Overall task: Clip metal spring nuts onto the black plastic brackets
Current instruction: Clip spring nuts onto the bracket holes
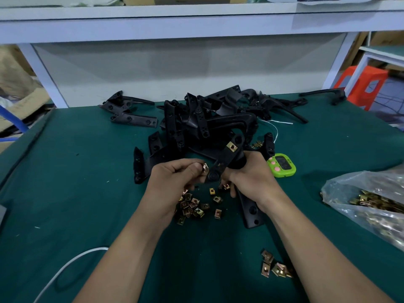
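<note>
The hands work close together just above the counter point(87, 171). They are hemmed in beyond by a pile of brackets point(196, 119), with loose nuts point(192, 206) scattered beneath and just nearer than them. A broad stretch of green surface runs left of the left hand point(175, 178) to the counter's slanting edge. Right of the right hand point(251, 178) sit a green timer point(282, 166), close by, and a plastic bag point(367, 200) of nuts farther out.

The left hand, knuckles up and fingers curled, pinches a spring nut point(205, 166) at its fingertips, touching the near, rounded end of a bracket point(223, 162). The right hand wraps its fingers round that bracket's middle and holds it slanting up and away.

The bracket is matte black, and a brass-coloured clipped nut point(232, 147) already sits near its far end. A second bracket point(251, 211) lies flat under the right wrist, and a small cluster of nuts point(275, 267) lies beside the right forearm.
</note>
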